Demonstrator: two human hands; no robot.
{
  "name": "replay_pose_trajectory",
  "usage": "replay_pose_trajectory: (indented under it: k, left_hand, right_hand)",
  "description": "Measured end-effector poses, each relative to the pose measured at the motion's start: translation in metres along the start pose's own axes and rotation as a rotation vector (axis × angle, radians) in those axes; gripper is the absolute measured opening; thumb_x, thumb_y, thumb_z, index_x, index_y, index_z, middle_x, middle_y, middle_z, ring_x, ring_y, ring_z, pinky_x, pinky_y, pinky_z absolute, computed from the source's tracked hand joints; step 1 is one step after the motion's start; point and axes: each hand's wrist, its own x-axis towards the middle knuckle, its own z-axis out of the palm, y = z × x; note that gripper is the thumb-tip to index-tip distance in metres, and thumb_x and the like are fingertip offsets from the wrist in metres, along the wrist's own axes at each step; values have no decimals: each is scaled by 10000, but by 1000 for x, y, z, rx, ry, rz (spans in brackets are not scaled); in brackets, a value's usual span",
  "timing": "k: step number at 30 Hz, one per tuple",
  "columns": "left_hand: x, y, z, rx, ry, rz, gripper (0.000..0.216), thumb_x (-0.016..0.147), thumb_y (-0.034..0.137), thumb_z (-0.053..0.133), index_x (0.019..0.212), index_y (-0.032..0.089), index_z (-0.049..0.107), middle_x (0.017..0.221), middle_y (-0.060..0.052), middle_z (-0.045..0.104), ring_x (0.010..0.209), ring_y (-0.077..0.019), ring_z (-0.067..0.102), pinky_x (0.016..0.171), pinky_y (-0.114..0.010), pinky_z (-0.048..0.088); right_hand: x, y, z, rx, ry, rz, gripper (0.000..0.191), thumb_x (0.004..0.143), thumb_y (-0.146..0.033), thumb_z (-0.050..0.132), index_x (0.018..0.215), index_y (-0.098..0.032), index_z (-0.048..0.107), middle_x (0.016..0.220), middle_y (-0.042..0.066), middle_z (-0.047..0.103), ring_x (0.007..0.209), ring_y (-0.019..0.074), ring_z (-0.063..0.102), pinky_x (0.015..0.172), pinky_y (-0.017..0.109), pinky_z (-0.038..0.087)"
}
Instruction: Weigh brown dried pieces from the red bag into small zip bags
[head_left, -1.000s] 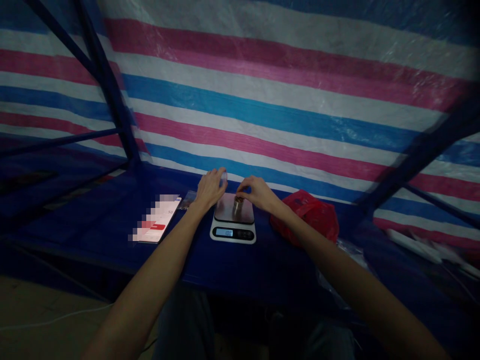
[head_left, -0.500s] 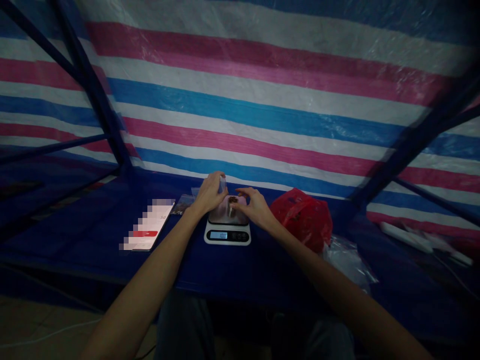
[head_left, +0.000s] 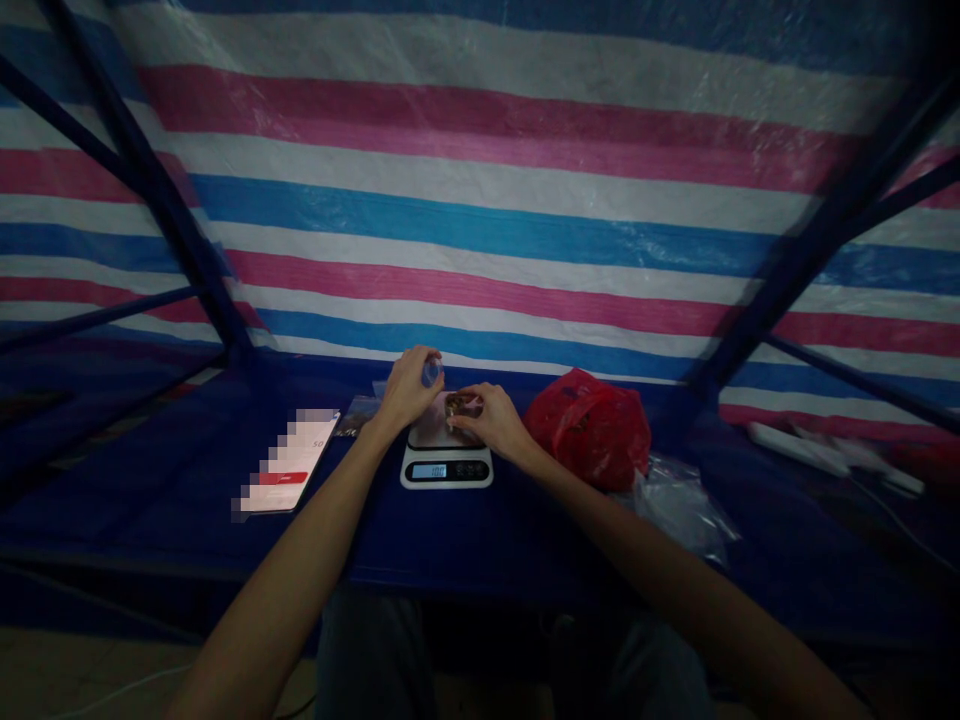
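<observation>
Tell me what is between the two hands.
In the head view, the top of a digital scale and a small brownish object lie between the left hand and right hand.

From here, a wide tarpaulin (head_left: 480, 200) runs in pink, white and blue horizontal stripes behind a dark blue bench (head_left: 525, 540) and dark blue poles (head_left: 150, 190). On the right lies a red plastic bag (head_left: 592, 430); at centre, a white scale (head_left: 446, 467) with a black panel and blue-lit display; at left, a white leaflet (head_left: 285, 470) with a red bar.
</observation>
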Motion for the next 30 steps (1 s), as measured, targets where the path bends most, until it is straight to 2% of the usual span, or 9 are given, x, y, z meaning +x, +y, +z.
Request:
replay_pose_trajectory:
  k: [4, 9, 14, 18, 21, 26, 30]
  left_hand:
    - [0, -2, -2, 63, 5, -27, 181, 878, 247, 594, 1057, 216, 606, 1055, -61, 683, 1050, -234, 613, 964, -375, 458]
    - [-1, -5, -3, 106, -15, -4, 235, 915, 271, 569, 1136, 204, 612, 1021, -64, 690, 1019, -241, 614, 952, -381, 466]
    - [-1, -10, -3, 135, -52, 25, 274, 888, 171, 527, 1151, 206, 596, 1002, -67, 660, 1014, -247, 594, 949, -391, 472]
    - [0, -9, -4, 171, -70, 36, 248, 859, 123, 514, 1070, 202, 618, 946, -66, 657, 963, -244, 594, 932, -390, 466]
    - [0, 7, -2, 162, -69, 68, 178, 847, 134, 553, 994, 193, 634, 930, -62, 678, 943, -244, 595, 914, -395, 456]
    - [-4, 55, 3, 85, -147, 162, 93, 845, 174, 616, 931, 183, 651, 975, -69, 694, 1009, -248, 589, 883, -384, 443]
    - [-11, 80, 9, 52, -209, 161, 110, 835, 178, 646, 939, 193, 677, 969, -60, 695, 1022, -248, 594, 866, -385, 435]
  right_hand:
    - [1, 3, 4, -4, 23, 5, 417, 728, -377, 853, 1078, -177, 746, 1001, 94, 717, 903, 218, 592, 817, 357, 433]
    - [-3, 1, 5, -70, 29, 7, 405, 741, -411, 841, 1060, -179, 749, 938, 80, 695, 872, 217, 570, 802, 356, 423]
    - [-2, -1, 7, -73, 30, -2, 369, 764, -400, 829, 1042, -173, 743, 963, 85, 700, 897, 221, 575, 822, 361, 427]
    - [-7, -4, 1, -49, 42, 6, 350, 773, -373, 824, 1031, -154, 734, 989, 95, 720, 933, 239, 586, 830, 370, 445]
    - [-17, -4, -16, 2, 74, -6, 300, 792, -317, 809, 1041, -168, 736, 1027, 91, 735, 962, 240, 613, 858, 380, 463]
    - [-38, 1, -54, 147, 156, 11, 329, 797, -277, 800, 1103, -184, 726, 1065, 79, 755, 973, 234, 677, 903, 388, 506]
    - [-47, 7, -69, 252, 204, -10, 360, 787, -284, 807, 1125, -193, 722, 1107, 78, 755, 1006, 242, 695, 911, 380, 527]
